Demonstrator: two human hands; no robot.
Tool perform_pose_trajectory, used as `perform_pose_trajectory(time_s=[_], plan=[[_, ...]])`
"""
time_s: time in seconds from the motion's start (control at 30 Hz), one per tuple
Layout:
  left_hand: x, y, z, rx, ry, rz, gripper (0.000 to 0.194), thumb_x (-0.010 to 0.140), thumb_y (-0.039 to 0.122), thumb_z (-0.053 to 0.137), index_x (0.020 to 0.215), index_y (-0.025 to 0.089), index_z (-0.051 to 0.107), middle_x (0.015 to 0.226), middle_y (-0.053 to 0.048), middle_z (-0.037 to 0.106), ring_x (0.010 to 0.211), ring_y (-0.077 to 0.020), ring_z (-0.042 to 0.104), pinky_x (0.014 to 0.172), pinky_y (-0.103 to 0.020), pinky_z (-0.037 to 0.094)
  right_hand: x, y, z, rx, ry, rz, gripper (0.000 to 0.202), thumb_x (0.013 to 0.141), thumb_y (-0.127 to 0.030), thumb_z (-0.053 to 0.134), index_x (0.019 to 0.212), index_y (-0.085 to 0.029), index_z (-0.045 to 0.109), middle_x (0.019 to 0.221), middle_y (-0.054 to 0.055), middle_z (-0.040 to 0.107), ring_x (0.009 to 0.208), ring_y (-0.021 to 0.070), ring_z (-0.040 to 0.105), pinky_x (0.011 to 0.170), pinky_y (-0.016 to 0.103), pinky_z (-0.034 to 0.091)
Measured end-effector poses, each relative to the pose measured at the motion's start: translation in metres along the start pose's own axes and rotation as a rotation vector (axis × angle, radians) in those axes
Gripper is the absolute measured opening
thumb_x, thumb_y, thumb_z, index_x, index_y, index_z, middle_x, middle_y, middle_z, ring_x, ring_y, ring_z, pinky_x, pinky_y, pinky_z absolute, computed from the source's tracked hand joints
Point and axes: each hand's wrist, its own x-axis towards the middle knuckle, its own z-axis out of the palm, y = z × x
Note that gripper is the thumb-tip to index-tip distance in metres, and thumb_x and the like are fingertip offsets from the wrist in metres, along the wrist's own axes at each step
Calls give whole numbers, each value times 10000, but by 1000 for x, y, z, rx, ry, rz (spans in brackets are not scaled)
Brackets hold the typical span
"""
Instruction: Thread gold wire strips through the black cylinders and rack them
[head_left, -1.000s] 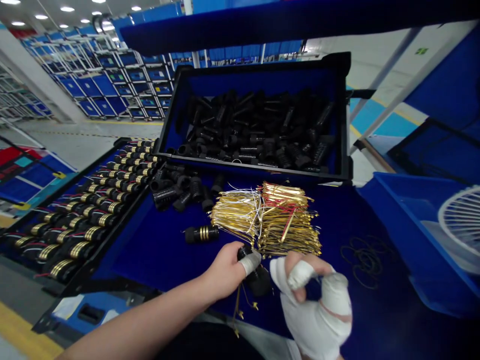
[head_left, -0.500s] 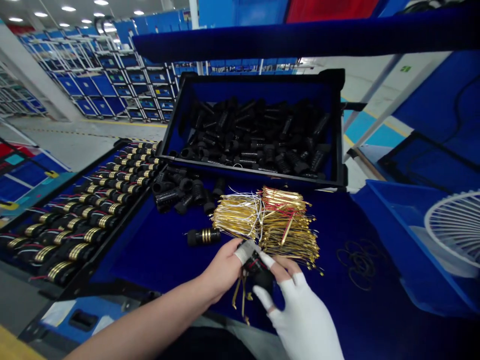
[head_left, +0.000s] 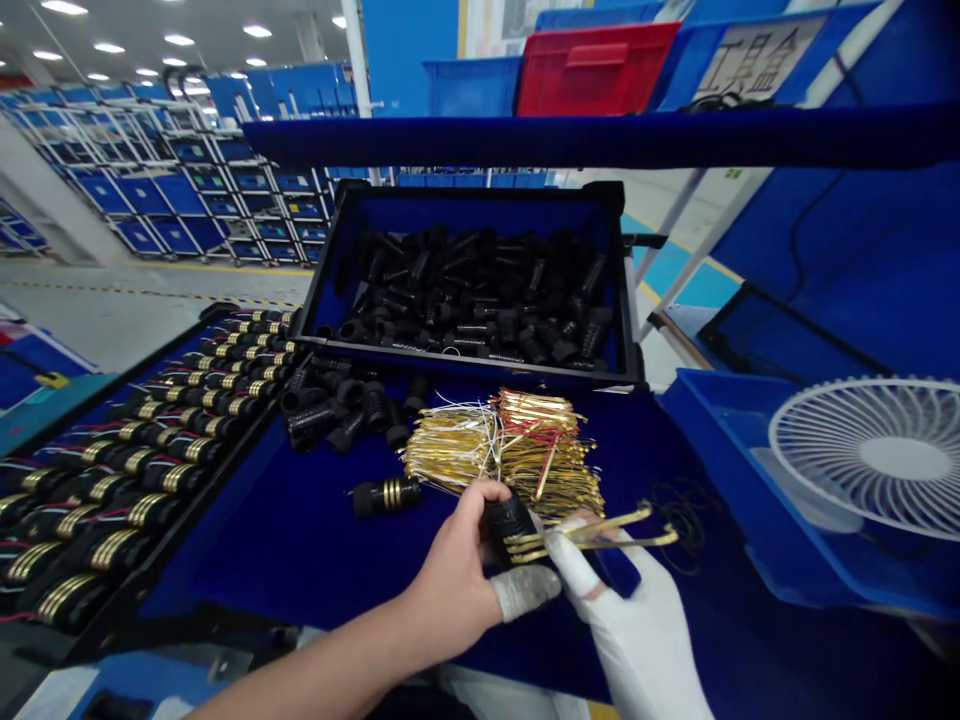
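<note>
The left hand (head_left: 457,565) is gripping the black cylinder (head_left: 508,515) above the blue tabletop (head_left: 315,560) as its gold strips (head_left: 619,520), no longer dangling, are stretching rightward, the right hand (head_left: 630,610) pinching them, seemingly under control now.

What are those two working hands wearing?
The left hand is bare apart from a smudged, greyish-white cover on the thumb; its forearm shows no sleeve. The right hand wears a plain white glove, with bare skin showing partway along the thumb.
</note>
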Motion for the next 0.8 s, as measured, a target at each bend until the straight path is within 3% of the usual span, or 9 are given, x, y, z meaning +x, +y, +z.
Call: perform_pose_trajectory(time_s=[0.13,0.27,0.37,0.47,0.57,0.67,0.8], plan=[[-6,-1,-3,12,-97,-45,625,696,300,877,1113,232,416,1026,-11,522,907,-142,507,835,-293,446,0,-9,-3,-44,3,-71,288,751,-446,761,871,-185,735,910,100,761,823,267,698,717,331,572],[-5,1,-2,-120,-148,-73,575,742,329,844,1081,241,389,1054,-19,517,953,-155,504,849,-296,438,5,4,4,66,-41,79,358,742,-495,772,890,-172,730,902,99,758,799,262,690,739,350,550],[-2,5,-1,-63,-13,-111,422,849,451,717,1045,227,417,968,-4,518,904,-143,494,811,-263,422,5,18,18,228,-73,159,373,728,-486,799,919,-174,723,935,81,754,873,261,676,808,361,526],[1,10,0,-35,133,-118,360,921,534,578,1032,223,435,928,6,509,860,-135,487,776,-250,424,-1,22,35,396,-53,221,385,699,-462,838,933,-183,712,921,57,744,875,242,660,780,335,514],[2,12,2,-55,162,-70,356,917,541,580,1019,235,428,911,15,522,830,-130,512,757,-248,451,-6,15,45,581,-22,306,407,678,-451,864,937,-189,690,873,31,723,733,164,616,663,267,479],[3,15,2,-55,134,-59,416,869,560,640,995,245,398,796,35,540,696,-120,523,664,-245,473,-5,6,47,701,-76,330,392,690,-476,851,841,-173,653,620,-34,598,488,68,415,486,207,332],[9,29,2,-115,197,18,489,819,547,710,1058,256,397,818,26,583,645,-117,581,618,-239,506,-5,-1,46,770,-192,351,454,739,-588,772,818,-169,619,508,-73,442,429,60,299,441,212,253]])
